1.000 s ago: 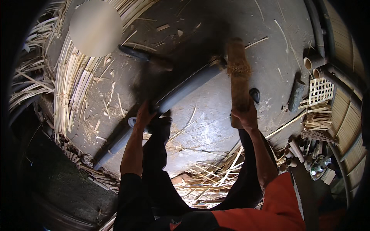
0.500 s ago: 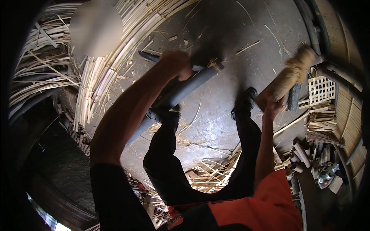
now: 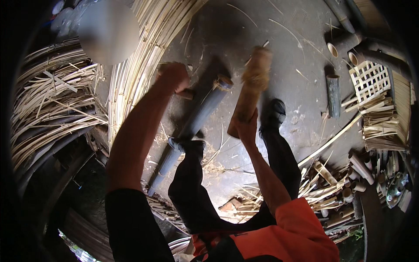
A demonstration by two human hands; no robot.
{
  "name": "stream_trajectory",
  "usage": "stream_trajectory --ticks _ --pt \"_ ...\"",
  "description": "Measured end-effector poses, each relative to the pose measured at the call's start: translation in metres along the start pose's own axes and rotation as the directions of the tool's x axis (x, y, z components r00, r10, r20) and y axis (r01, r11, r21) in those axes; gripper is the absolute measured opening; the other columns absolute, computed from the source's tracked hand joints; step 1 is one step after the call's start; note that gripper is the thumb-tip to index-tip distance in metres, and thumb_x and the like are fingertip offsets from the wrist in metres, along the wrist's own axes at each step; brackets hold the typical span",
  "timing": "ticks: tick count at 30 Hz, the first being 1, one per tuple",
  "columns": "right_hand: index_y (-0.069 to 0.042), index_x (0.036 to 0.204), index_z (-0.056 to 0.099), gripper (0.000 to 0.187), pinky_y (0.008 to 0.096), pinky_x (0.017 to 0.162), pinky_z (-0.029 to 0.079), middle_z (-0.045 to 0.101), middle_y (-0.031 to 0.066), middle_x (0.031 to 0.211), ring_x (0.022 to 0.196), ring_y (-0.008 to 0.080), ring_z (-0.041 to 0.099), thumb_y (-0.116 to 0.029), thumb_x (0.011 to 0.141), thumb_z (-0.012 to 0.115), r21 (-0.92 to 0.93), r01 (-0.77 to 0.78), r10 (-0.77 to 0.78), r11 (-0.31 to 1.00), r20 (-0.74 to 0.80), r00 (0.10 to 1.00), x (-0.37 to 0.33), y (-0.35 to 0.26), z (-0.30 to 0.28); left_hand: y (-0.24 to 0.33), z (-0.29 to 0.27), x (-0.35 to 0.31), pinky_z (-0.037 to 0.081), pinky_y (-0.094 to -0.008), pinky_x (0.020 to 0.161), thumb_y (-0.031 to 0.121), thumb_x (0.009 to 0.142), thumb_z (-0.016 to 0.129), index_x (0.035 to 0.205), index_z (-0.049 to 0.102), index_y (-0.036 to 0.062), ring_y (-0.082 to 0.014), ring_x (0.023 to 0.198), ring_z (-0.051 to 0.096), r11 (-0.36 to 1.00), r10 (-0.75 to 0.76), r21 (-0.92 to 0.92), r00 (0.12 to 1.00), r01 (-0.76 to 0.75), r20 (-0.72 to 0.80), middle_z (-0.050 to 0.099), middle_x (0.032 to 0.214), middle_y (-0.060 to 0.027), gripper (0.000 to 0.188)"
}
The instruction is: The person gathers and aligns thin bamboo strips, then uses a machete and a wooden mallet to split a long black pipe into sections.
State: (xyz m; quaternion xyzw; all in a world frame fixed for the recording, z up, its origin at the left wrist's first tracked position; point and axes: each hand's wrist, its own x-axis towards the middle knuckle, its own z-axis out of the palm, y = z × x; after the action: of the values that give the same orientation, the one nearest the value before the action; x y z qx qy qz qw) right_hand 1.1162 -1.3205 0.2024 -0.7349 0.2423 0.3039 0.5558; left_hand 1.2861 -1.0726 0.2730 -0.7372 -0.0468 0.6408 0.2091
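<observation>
My left hand (image 3: 174, 77) is closed in a fist around a knife; its short brown handle end (image 3: 187, 94) sticks out below the fist, and the rest is mostly hidden. My right hand (image 3: 245, 125) grips a thick wooden club (image 3: 248, 94) near its lower end; the club tilts up and away, with a frayed, worn band near its blurred far end. Between the hands, a dark bamboo pole (image 3: 198, 111) lies slanting across the floor, its cut end towards the far side. My left shoe (image 3: 187, 144) rests against or over this pole. Neither hand touches it.
Long split bamboo strips (image 3: 139, 56) lie in bundles at left. A short dark bamboo piece (image 3: 333, 96) stands or lies at right, near a woven lattice panel (image 3: 370, 81) and stacked slats (image 3: 384, 122). Bamboo offcuts (image 3: 358, 185) pile up near right. Loose strips litter the floor.
The wooden club has swung left, from the right side to near the pole's far end. My left fist has moved left, away from the pole, with the knife. The view has shifted.
</observation>
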Motion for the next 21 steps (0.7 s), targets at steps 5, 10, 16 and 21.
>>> stream_trajectory --ticks 5,10,16,21 --pt "-0.003 0.132 0.019 0.092 0.0395 0.090 0.039 0.045 0.0245 0.118 0.109 0.0381 0.046 -0.023 0.060 0.073 -0.153 -0.016 -0.006 0.988 -0.137 0.991 0.057 0.013 -0.020 -0.029 0.008 -0.057 0.051 -0.0376 0.062 0.026 0.060 0.069 0.090 0.060 -0.0031 -0.0312 0.071 0.064 0.817 -0.011 -0.555 0.959 -0.155 -0.284 0.063 0.080 -0.0199 0.043" --pt "0.004 0.127 0.033 0.084 0.0412 0.092 0.036 0.045 0.0243 0.120 0.112 0.0356 0.044 -0.050 0.071 0.064 -0.450 0.229 -0.137 0.863 0.227 0.964 0.072 0.017 -0.031 0.062 0.085 -0.088 0.046 -0.0377 0.068 0.024 0.067 0.070 0.100 0.048 0.0025 -0.0267 0.075 0.059 0.105 -0.187 -0.915 0.896 -0.388 -0.402 0.060 0.082 -0.0135 0.045" --pt "0.001 0.096 0.058 0.030 0.0241 0.067 0.046 0.060 0.0047 0.084 0.073 0.0110 0.056 -0.020 0.076 0.066 0.276 -0.373 0.209 0.886 0.481 0.852 -0.049 -0.038 -0.077 0.188 0.145 -0.132 0.023 -0.0385 0.103 0.026 0.073 0.069 0.134 0.021 0.0048 -0.0288 0.127 0.026 -0.061 0.272 -0.756 0.717 -0.652 -0.641 0.028 0.135 -0.0198 0.080" --pt "-0.003 0.083 0.058 0.024 0.0246 0.054 0.044 0.058 0.0019 0.068 0.058 0.0086 0.052 -0.016 0.066 0.068 0.072 -0.349 0.342 0.934 0.095 0.935 -0.016 0.004 -0.136 0.158 0.151 -0.035 0.030 -0.0361 0.100 0.019 0.075 0.068 0.129 0.032 -0.0003 -0.0270 0.120 0.039 -0.075 -0.120 -0.873 0.874 -0.482 -0.472 0.039 0.130 -0.0180 0.068"
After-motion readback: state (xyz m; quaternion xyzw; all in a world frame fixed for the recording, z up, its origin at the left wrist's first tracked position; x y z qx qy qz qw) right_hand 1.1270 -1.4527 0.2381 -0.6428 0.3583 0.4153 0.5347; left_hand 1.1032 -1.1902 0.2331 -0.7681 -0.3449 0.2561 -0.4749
